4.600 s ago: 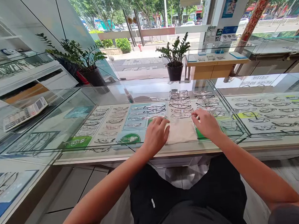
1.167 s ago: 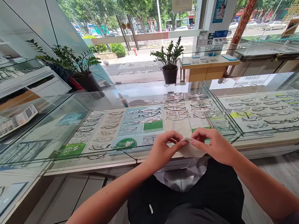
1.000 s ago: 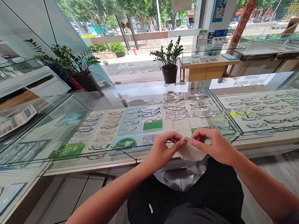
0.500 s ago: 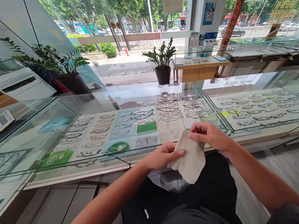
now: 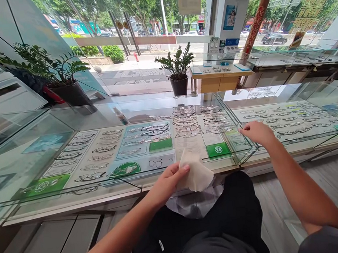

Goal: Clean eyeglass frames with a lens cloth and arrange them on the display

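Glass counter (image 5: 161,103) — left hand (image 5: 171,179) pinching beige cloth (image 5: 197,173), right hand (image 5: 257,132) curled at eyeglasses (image 5: 240,139) — grip unclear

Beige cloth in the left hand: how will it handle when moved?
Probably floppy: the beige cloth droops loosely from the left hand. Likely light, as that hand's pinch alone holds it. Would probably bunch if pushed, since it looks thin and soft.

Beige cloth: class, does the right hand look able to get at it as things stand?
Probably yes: the beige cloth hangs from the left hand, and nothing visible stands between it and the right hand.
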`<move>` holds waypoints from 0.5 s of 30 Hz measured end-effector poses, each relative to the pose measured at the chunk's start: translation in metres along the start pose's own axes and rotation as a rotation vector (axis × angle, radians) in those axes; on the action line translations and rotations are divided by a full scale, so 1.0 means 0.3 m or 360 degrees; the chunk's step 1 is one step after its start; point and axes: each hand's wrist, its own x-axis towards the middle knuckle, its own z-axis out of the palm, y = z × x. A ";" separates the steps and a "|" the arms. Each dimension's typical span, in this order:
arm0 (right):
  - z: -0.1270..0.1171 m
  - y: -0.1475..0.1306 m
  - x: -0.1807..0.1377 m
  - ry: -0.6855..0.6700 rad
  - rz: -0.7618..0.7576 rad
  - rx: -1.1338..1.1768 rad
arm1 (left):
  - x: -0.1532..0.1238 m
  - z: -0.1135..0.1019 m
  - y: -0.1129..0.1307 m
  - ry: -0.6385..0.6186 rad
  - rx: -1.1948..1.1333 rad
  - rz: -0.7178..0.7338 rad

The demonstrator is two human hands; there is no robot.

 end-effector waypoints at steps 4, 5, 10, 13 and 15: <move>0.029 -0.008 0.013 -0.0023 0.0022 0.0003 | -0.010 0.002 0.012 0.0143 -0.0038 0.0037; 0.034 -0.007 0.016 -0.0034 0.0023 0.0013 | -0.010 0.005 0.016 0.0180 -0.0069 0.0031; 0.058 0.011 0.035 -0.0019 0.0001 0.0156 | 0.010 0.021 0.031 0.0259 -0.0259 0.0061; 0.074 0.042 0.044 0.0042 -0.0008 0.0368 | 0.021 0.026 0.031 0.0234 -0.0274 0.0082; 0.080 0.075 0.048 0.0074 -0.0014 0.0596 | 0.023 0.025 0.032 0.0217 -0.0300 0.0089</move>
